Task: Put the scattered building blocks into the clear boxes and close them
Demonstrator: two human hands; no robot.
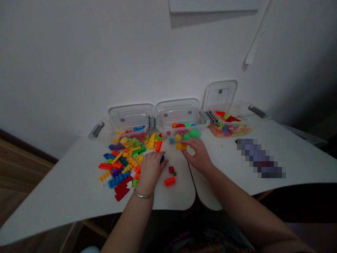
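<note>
The right hand (198, 154) has its fingers pinching a yellow toy building brick (181, 146) by its ends; the left hand (151, 165) pinches a dark blue brick (162, 159), mostly hidden between thumb and fingertips. Both should be light, stiff plastic, slightly slick, hardly fragile, best gripped by opposite sides. Bodyward of the left fingers, an orange brick (170, 181) rests on the desk (181, 198).

Place: indoor rm, prob. home or playroom; dim pic, can't be sure
Tables (76, 182): 2 white tops, rounded corners, side by side vs. plain pale wall (65, 63)
Boxes (181, 117): 3, clear plastic, lids up, toys inside
Toy bricks (123, 161): multicol., loose pile on L table
Boards (15, 168): wood-grain, low at L edge
</note>
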